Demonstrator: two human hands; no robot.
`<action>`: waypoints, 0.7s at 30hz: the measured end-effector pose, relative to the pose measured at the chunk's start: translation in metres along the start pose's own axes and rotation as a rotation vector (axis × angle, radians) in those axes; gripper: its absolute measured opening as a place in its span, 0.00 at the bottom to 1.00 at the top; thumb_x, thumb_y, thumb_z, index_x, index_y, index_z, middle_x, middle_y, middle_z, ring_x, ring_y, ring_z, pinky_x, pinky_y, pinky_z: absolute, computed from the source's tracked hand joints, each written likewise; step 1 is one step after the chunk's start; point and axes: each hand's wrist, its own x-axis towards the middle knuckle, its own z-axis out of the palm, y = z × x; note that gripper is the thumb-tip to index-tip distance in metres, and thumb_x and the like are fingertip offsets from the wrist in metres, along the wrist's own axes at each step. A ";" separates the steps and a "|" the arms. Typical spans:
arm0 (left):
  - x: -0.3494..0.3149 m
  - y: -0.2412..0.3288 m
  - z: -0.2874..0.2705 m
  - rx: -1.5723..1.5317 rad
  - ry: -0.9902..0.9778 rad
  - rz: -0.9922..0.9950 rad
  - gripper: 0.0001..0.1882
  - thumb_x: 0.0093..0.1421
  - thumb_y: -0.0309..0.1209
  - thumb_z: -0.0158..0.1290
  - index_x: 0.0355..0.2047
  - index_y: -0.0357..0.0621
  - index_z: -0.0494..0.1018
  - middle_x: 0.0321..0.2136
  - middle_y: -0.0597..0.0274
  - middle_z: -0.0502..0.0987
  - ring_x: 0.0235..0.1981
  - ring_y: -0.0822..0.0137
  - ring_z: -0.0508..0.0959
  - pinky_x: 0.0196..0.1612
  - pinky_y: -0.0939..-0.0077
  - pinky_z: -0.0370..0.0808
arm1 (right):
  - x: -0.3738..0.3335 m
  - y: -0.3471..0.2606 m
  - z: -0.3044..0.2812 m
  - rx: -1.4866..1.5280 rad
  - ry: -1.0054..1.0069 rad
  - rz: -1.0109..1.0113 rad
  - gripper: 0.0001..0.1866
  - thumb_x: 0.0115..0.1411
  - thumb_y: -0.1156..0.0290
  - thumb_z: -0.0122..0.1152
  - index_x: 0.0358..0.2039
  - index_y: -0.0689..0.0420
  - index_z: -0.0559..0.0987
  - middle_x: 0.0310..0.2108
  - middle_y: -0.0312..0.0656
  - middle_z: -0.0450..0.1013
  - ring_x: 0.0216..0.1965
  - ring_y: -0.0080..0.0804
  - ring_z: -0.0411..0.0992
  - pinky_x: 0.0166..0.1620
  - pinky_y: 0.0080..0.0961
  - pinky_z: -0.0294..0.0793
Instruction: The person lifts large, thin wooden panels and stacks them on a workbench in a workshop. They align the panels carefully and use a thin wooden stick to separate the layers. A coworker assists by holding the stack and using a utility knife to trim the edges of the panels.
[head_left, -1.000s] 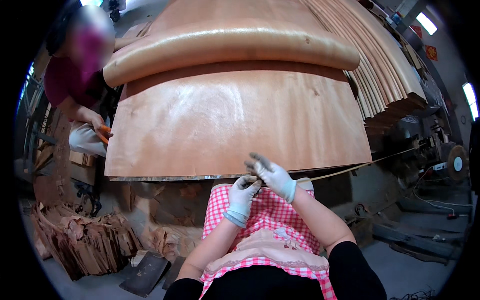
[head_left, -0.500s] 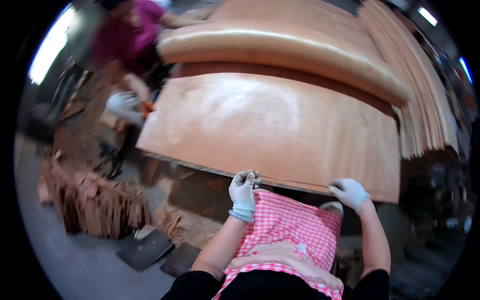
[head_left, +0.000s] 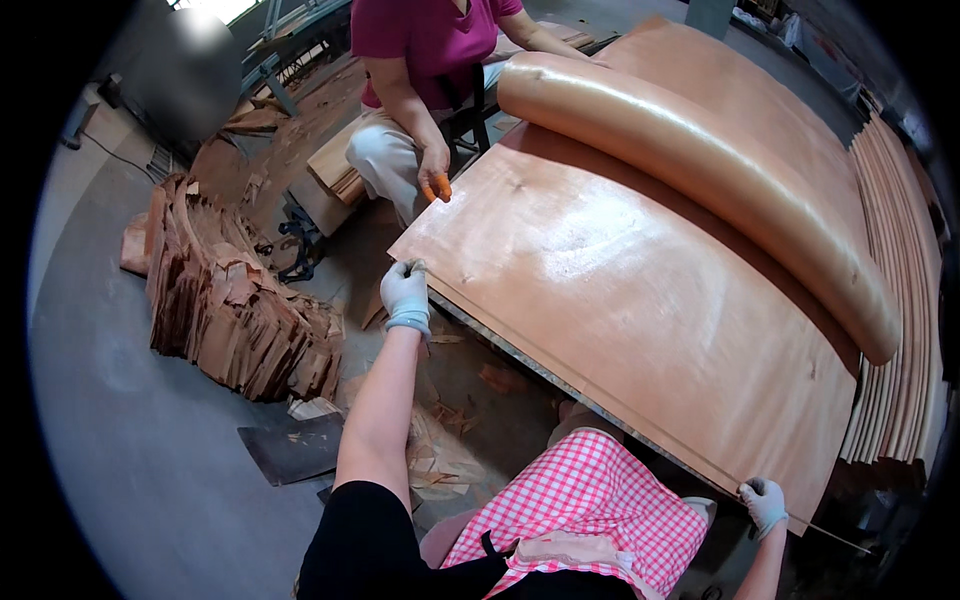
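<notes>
A large reddish-brown wood veneer sheet (head_left: 600, 250) lies flat in front of me, its far part turned over into a thick roll (head_left: 700, 140). A thin narrow strip (head_left: 832, 533) runs along its near edge, and its tail sticks out past my right hand. My left hand (head_left: 405, 292), in a white glove, is closed at the sheet's near left corner, apparently on the strip's other end. At the near right, my gloved right hand (head_left: 764, 503) pinches the strip against the edge. The fingertips of both hands are partly hidden.
Across the left corner sits a co-worker in a magenta shirt (head_left: 420, 40), orange-tipped fingers on the sheet. A stack of veneer scraps (head_left: 235, 310) stands on the floor at left, near a dark flat panel (head_left: 292, 447). Layered veneer sheets (head_left: 885, 330) hang at the right.
My hands have spread apart, the left out to the sheet's left corner and the right along the edge. The view has turned left, showing more of the co-worker and scraps.
</notes>
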 end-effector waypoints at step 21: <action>0.044 -0.001 -0.007 0.849 0.009 0.210 0.09 0.50 0.45 0.58 0.29 0.63 0.83 0.52 0.71 0.73 0.56 0.65 0.65 0.66 0.55 0.49 | -0.001 -0.104 0.043 -0.111 -0.127 0.056 0.16 0.55 0.63 0.60 0.28 0.66 0.80 0.19 0.44 0.75 0.23 0.26 0.72 0.30 0.28 0.71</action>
